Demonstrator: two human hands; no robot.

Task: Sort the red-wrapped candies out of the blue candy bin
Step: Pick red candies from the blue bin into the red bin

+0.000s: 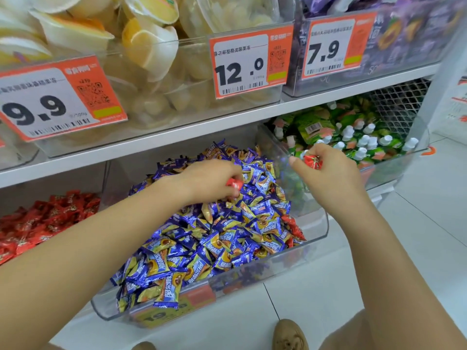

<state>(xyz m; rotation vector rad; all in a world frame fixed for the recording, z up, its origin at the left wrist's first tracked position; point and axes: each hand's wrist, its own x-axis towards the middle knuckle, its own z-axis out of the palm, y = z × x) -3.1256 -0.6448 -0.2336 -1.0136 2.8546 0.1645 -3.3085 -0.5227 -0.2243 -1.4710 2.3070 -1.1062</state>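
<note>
Both hands were over the blue candy bin (pixel 318 223), each already holding red.

L hand (pixel 209 180): fingers curled down into the pile, pinching 1 red-wrapped candy (pixel 233 184) at the fingertips, low against the blue candies (pixel 227 238). R hand (pixel 328 170): raised near the bin's R wall, thumb and fingers clamped on a small bunch of red wrappers (pixel 313 161); count in that bunch not readable.

Risks, judged from this state:
- R hand looked full; adding another piece could squeeze 1 out, and it would drop back into the blue pile or over the wall into the neighbouring tub.
- L pinch was at fingertips only, on slick wrapper; a snag on adjacent blue wrappers could pull a blue piece along or let the red slip.
- Red strays (pixel 293 224) lay at the R edge by the clear wall, partly buried; easy to miss, more may sit under the surface.

Containers:
- Blue bin: clear plastic, heaped w/ blue-gold wrapped candies, plus the strays.
- Red candy bin (pixel 38 221), to the L on the same shelf: red wrapped candies, likely destination.
- Green pouch tub (pixel 394 168), R side: green spouted pouches w/ white caps.
- Upper shelf: clear bins of jelly cups (pixel 141 44), purple packs (pixel 394 34) at R; price tags 9.9, 12.0, 7.9.
</note>
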